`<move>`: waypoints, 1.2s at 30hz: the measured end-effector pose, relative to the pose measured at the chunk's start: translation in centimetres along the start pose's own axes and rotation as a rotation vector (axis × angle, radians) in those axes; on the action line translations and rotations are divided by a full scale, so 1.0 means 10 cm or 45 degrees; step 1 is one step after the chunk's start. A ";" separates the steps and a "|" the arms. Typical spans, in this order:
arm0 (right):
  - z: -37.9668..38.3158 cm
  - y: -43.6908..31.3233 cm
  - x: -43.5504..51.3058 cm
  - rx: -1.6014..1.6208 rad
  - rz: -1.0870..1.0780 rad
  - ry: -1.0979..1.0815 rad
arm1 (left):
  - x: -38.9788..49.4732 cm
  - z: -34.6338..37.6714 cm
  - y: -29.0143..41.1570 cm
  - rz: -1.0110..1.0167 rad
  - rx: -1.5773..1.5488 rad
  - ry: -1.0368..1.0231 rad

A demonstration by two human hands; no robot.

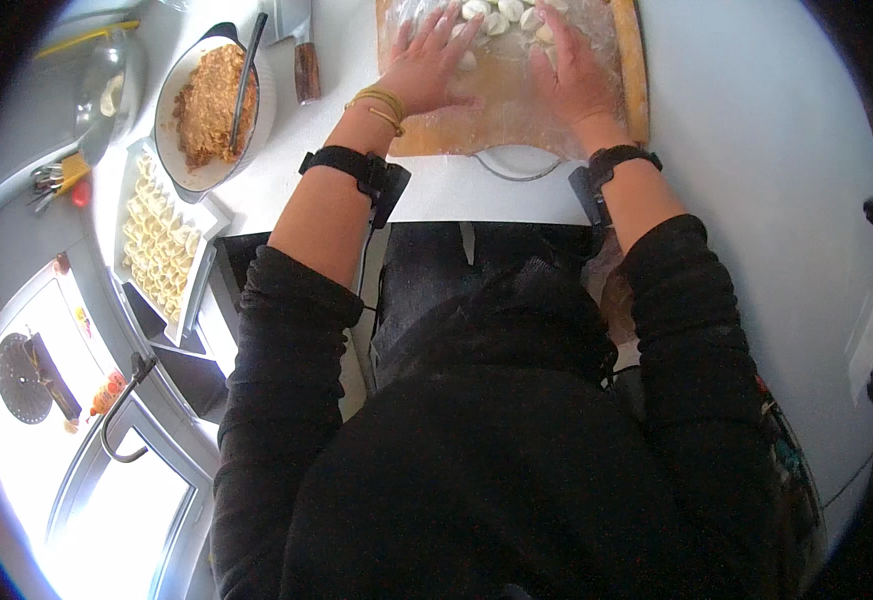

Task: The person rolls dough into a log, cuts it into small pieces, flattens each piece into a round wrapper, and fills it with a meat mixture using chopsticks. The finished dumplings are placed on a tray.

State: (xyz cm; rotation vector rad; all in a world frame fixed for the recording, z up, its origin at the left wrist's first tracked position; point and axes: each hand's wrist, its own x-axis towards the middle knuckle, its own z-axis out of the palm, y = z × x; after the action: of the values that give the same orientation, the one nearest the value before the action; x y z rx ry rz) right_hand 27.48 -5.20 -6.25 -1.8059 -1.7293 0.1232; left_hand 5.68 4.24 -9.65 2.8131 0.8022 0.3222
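At the top of the head view lies a wooden board [436, 135], partly under clear plastic film [507, 120]. Several pale dough pieces [496, 24] lie between my two hands near the picture's top edge. My left hand [436, 64] rests flat with fingers spread at the board's left part, beside the pieces. On the right part of the board is my right hand [573, 75], its fingers apart and close to the pieces. Neither hand grips anything that I can see. The far end of the board is cut off by the picture's edge.
Left of the board lies a cleaver with a wooden handle [306, 71]. A white oval dish [170, 161] holds brown filling [207, 105] and dark chopsticks [249, 82]. Beyond it, a tray [207, 274] bears rows of dumplings [158, 247]. A metal loop [519, 177] projects from the board's near edge.
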 end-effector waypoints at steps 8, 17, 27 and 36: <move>0.10 -0.02 0.01 -0.091 0.013 -0.030 | 0.01 -0.04 -0.02 -0.082 -0.174 -0.232; 0.24 0.18 -0.04 -0.269 -0.090 0.146 | -0.01 -0.13 -0.04 0.011 -0.325 -0.250; 0.19 0.15 -0.01 -0.244 -0.001 0.168 | 0.03 -0.12 0.00 0.008 -0.219 -0.289; 0.14 0.28 0.02 -0.256 0.302 -0.030 | 0.01 -0.01 -0.08 0.070 -0.109 -0.125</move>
State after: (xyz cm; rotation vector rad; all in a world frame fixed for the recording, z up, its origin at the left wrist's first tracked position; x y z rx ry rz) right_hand 29.25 -4.31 -8.65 -2.1617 -1.5851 0.0703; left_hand 5.39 4.95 -9.75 2.7508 0.6748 0.2195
